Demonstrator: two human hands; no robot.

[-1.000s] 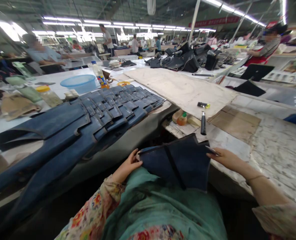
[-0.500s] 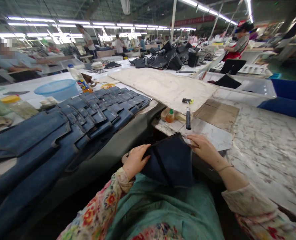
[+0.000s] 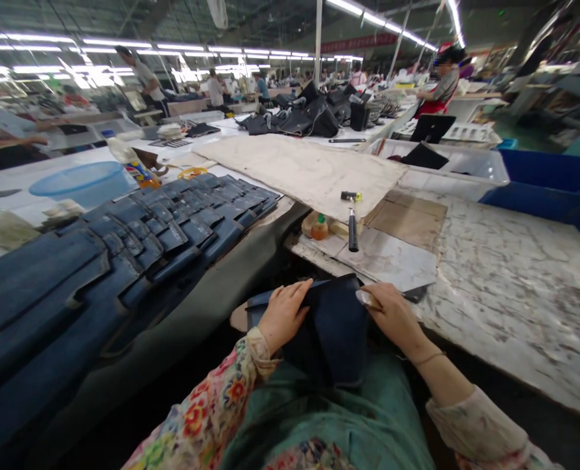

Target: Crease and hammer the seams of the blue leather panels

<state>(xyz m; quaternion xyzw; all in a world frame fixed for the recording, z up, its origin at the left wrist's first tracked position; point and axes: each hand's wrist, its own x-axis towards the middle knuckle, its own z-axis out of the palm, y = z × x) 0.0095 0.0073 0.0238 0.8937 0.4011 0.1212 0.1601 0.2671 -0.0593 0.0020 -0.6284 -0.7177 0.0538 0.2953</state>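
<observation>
I record the left hand (image 3: pixel 284 316) displaced inward from the navy panel's left corner, now over the panel (image 3: pixel 339 326)'s upper portion.

- Long white tabletop (image 3: pixel 16 176); cream cloth sheet (image 3: pixel 294 166) spread over the middle.
- Toward far edge: heap of black bag-like pieces (image 3: pixel 314 117).
- Left side: round translucent blue plastic basin (image 3: pixel 81 187), clear blue-capped plastic bottle (image 3: pixel 129 158), clear yellow-lidded jar (image 3: pixel 6 225).
- Near left edge: overlapping dark blue leather-like panels (image 3: pixel 167 236), overhanging.
- Right: grey-streaked white tabletop (image 3: pixel 515 274); flat brown cardboard (image 3: pixel 407 219), left; translucent plastic bin (image 3: pixel 466 185), far edge.
- Near corner: small green-capped orange bottle (image 3: pixel 319 228), black-handled hammer (image 3: pixel 353 230), head on cloth.
</observation>
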